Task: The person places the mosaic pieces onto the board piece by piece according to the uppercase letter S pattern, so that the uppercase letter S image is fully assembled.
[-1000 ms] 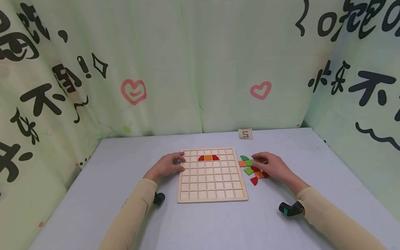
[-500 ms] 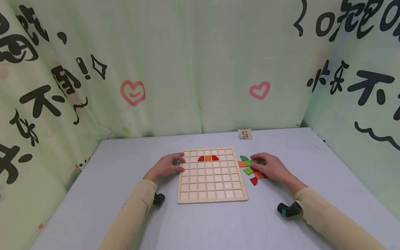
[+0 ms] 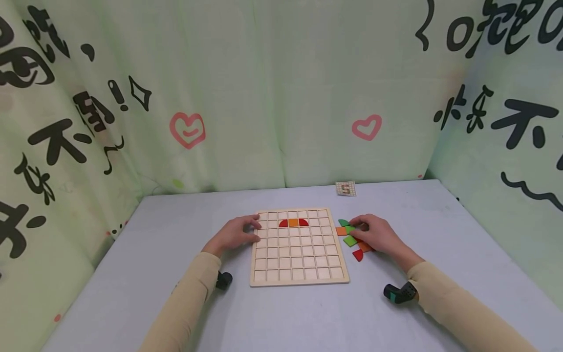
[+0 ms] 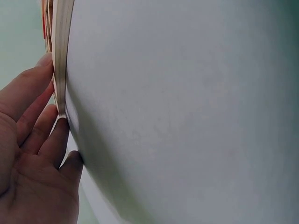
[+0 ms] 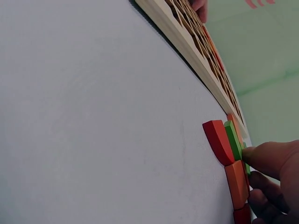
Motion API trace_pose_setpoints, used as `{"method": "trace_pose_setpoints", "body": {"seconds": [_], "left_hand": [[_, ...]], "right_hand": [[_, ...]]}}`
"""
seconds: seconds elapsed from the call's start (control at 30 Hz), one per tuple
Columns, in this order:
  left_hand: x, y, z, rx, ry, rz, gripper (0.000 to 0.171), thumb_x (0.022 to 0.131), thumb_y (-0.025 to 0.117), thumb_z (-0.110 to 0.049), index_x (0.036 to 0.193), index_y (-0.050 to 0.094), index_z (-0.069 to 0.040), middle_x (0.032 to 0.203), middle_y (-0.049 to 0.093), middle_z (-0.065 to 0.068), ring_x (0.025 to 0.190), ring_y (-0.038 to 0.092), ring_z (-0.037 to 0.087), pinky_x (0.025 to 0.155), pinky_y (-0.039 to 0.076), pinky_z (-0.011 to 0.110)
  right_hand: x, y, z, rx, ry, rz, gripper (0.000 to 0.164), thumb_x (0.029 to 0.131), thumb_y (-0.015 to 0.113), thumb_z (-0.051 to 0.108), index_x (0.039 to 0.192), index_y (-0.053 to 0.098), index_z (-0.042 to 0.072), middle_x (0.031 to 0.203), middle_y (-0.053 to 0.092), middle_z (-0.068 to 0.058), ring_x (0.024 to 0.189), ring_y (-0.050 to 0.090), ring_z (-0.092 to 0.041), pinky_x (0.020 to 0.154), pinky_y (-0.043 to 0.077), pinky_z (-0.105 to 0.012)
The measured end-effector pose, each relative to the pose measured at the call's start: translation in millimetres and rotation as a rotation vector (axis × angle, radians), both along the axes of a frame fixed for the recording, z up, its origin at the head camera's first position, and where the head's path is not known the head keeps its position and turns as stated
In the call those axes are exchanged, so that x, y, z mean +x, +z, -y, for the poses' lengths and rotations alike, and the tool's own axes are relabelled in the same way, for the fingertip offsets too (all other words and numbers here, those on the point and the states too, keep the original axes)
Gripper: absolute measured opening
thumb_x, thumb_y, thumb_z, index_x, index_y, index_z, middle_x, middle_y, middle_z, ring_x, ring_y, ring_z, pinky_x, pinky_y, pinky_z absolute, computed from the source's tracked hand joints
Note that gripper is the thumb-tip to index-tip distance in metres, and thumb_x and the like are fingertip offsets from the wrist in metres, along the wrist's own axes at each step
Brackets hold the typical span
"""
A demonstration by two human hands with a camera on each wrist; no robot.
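A pale wooden grid board [image 3: 301, 285] lies on the table, with an orange square tile [image 3: 293, 223] set between two red rounded tiles in an upper row. My left hand [image 3: 235, 231] touches the board's left edge, fingers extended; the left wrist view shows the thumb [image 4: 35, 84] along the rim. Off the board's right side, my right hand [image 3: 377, 232] pinches a green square tile [image 3: 349, 229] between thumb and forefinger. Around it lie a dark green rounded tile [image 3: 343, 223], an orange tile [image 3: 341, 231], another green square [image 3: 350, 241] and a red piece [image 3: 358, 255].
A small patterned card [image 3: 345, 188] lies at the table's back edge. Light green curtains [image 3: 272, 98] with black writing and pink hearts enclose the white table [image 3: 303, 322] at the back and sides. Beside the red piece, another orange tile [image 5: 237, 184] shows in the right wrist view.
My right hand has moved slightly left over the tiles, its thumb and forefinger coming together at the green square. The left hand and the board stay in place.
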State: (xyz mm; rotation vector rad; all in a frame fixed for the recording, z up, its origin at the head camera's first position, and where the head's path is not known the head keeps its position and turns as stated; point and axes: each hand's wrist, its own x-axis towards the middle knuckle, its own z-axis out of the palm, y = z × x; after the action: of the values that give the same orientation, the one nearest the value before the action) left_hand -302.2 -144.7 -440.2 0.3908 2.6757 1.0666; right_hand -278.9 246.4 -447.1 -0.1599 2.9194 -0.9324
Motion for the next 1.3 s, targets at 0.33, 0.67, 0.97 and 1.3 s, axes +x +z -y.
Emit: {"method": "trace_pose_setpoints", "body": {"seconds": [0.33, 0.67, 0.97, 1.3], "left_hand": [[0.5, -0.6, 0.1, 0.000, -0.002, -0.005, 0.026, 0.088, 0.077, -0.013, 0.112, 0.070, -0.010, 0.156, 0.047, 0.004, 0.151, 0.032, 0.030, 0.123, 0.028, 0.049], [2.4, 2.5, -2.1, -0.010, 0.009, 0.010, 0.027, 0.088, 0.077, -0.014, 0.113, 0.070, -0.011, 0.156, 0.046, 0.003, 0.151, 0.031, 0.029, 0.124, 0.027, 0.048], [2.4, 3.1, -1.9, -0.015, 0.007, 0.003, 0.026, 0.088, 0.076, -0.013, 0.113, 0.070, -0.010, 0.156, 0.046, 0.005, 0.151, 0.032, 0.030, 0.124, 0.027, 0.048], [2.0, 1.5, -1.3, -0.026, 0.011, 0.008, 0.028, 0.088, 0.077, -0.014, 0.114, 0.070, -0.010, 0.157, 0.046, 0.003, 0.151, 0.031, 0.029, 0.124, 0.027, 0.048]], "right_hand": [[-1.7, 3.8, -0.8, 0.024, -0.033, -0.004, 0.038, 0.094, 0.068, 0.023, 0.123, 0.065, -0.002, 0.114, 0.065, -0.020, 0.096, 0.058, -0.028, 0.079, 0.054, -0.035], [-5.2, 4.8, -3.7, 0.062, -0.080, -0.011, 0.040, 0.096, 0.064, 0.021, 0.127, 0.063, -0.004, 0.121, 0.061, -0.025, 0.100, 0.056, -0.033, 0.084, 0.056, -0.042], [-6.4, 4.4, -1.5, 0.056, -0.089, 0.002, 0.040, 0.095, 0.065, 0.019, 0.126, 0.063, -0.005, 0.119, 0.060, -0.024, 0.097, 0.054, -0.031, 0.079, 0.054, -0.035], [-8.1, 7.2, -0.8, 0.053, -0.090, 0.022, 0.041, 0.095, 0.066, 0.019, 0.129, 0.063, -0.004, 0.120, 0.058, -0.025, 0.098, 0.054, -0.031, 0.079, 0.056, -0.034]]}}
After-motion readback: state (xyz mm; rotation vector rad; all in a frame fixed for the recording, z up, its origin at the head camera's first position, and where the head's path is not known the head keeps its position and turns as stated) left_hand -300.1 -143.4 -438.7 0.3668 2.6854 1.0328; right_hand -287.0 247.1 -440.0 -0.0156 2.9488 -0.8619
